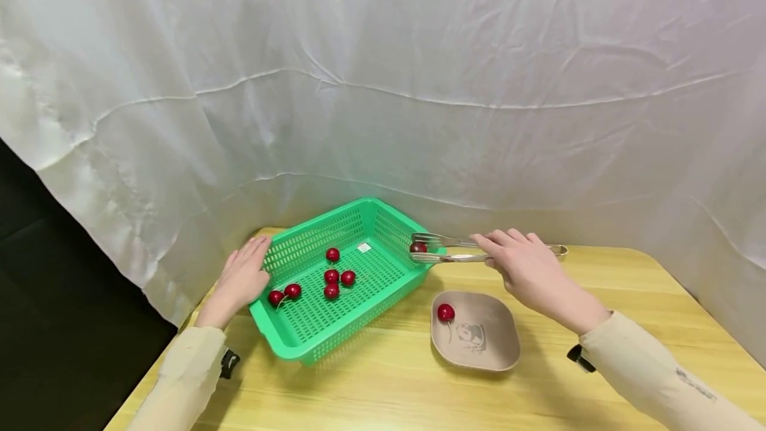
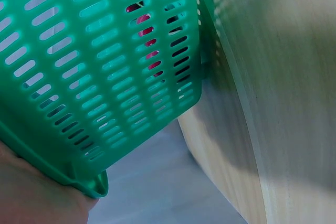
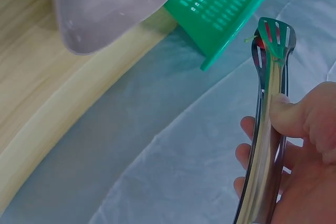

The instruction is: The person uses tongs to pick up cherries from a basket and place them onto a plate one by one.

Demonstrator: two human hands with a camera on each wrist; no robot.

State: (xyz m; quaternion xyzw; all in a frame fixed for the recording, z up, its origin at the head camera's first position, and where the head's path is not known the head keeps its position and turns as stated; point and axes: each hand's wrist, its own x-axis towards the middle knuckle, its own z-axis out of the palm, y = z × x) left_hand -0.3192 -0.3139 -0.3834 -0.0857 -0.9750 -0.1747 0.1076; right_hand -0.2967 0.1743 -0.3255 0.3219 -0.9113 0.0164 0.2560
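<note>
The right hand (image 1: 526, 271) holds tongs (image 1: 457, 258) pinching a cherry (image 1: 418, 247) near one end of the basket (image 1: 359, 316). The left hand (image 1: 241, 278), fingers relaxed, rests on the other.

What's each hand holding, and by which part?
Right hand: metal tongs, near the middle of their arms; a cherry sits between the tips. Left hand: touching the green basket at its left rim; whether it grips can't be told.
</note>
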